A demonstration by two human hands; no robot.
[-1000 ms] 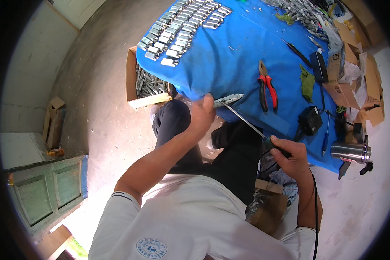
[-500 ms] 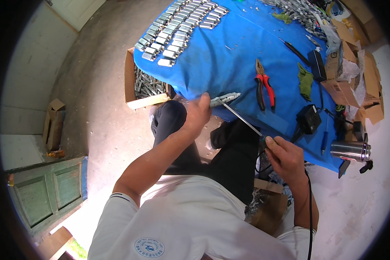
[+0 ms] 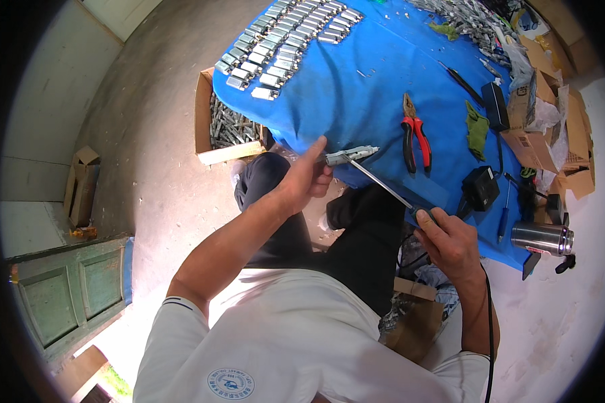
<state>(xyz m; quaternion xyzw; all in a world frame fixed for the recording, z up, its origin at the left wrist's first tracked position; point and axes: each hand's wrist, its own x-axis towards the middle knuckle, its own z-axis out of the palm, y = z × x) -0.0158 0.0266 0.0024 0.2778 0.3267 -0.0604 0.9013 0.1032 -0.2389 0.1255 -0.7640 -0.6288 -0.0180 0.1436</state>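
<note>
Here's the part (image 3: 351, 155) at the surface's (image 3: 363, 111) near edge, just right of the left hand (image 3: 304, 180), the nearer of the hands, long axis running rightward and slightly away; left thumb's raised, grip unclear. Lower right, the right hand (image 3: 450, 246) clenches the tool (image 3: 382, 184), shaft slanting up-left to the part.

Pliers (image 3: 411, 119) and rows of metal parts (image 3: 290, 49) mark this a workshop.

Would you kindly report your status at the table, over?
Left grip at pale part, firmness unclear. Right grip closed on long-shafted tool, tip at the part. Pliers lie off to the right, not in the way.
</note>
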